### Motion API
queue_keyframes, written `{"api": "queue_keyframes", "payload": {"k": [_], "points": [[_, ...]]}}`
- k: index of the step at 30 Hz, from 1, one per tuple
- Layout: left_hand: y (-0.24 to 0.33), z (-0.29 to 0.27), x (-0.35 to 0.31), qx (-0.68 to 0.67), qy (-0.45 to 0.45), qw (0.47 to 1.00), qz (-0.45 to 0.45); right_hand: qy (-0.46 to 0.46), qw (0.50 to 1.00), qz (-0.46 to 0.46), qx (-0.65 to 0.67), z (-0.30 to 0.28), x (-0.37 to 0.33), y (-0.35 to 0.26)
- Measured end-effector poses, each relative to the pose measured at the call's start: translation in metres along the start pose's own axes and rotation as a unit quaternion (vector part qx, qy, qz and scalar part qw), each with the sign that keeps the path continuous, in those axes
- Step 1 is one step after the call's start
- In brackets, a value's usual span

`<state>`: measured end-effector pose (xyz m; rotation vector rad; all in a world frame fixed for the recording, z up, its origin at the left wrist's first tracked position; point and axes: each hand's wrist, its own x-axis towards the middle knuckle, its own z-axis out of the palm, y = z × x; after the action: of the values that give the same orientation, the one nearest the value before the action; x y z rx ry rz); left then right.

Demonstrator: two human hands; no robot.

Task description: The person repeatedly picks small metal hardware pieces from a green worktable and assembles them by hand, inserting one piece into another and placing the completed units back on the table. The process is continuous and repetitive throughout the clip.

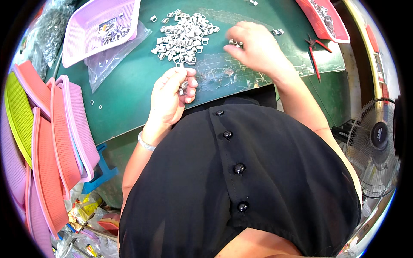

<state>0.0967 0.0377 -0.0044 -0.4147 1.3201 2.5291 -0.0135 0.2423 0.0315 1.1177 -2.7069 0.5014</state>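
Note:
My left hand (170,94), near the table's front edge, is closed on small silvery metal buckles. One buckle stands up between its thumb and forefinger, and others (183,88) lie inside the curled fingers. A loose heap of the same small buckles (183,38) is just beyond that hand. To the right of the heap, my right hand (256,47) curls its fingers and thumb round a few small metal pieces (235,42); its fingertips are slightly blurred. A couple more pieces (278,32) lie on the table beside its wrist side.
The green worktable (116,112) has worn patches. A pink basket (99,32) with metal parts sits on a clear bag (114,58). Right are red-handled pliers (316,56), a red tray (325,21) of parts and a fan (374,146). Stacked plastic baskets (47,150) stand left.

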Motion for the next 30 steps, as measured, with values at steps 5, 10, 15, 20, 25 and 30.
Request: {"api": "queue_keyframes", "payload": {"k": [5,10,15,20,25,30], "points": [[-0.002,0.001,0.0,0.004,0.004,1.0,0.005,0.003,0.99,-0.082,0.117,0.038,0.014,-0.032],[-0.002,-0.001,-0.002,0.004,-0.003,1.0,0.008,0.0,0.992,-0.045,0.119,0.053,0.018,-0.043],[-0.001,0.002,-0.003,0.011,0.002,1.0,0.01,0.019,0.987,-0.047,0.153,0.05,0.014,-0.036],[-0.002,0.001,-0.001,0.013,-0.008,1.0,0.011,0.032,0.977,-0.049,0.206,0.047,0.005,-0.026],[-0.004,0.0,0.0,0.021,-0.015,1.0,0.013,0.057,0.962,-0.071,0.256,0.042,-0.001,-0.025],[-0.002,0.002,-0.002,0.023,-0.011,1.0,0.011,0.071,0.958,-0.102,0.259,0.04,-0.003,-0.025]]}}
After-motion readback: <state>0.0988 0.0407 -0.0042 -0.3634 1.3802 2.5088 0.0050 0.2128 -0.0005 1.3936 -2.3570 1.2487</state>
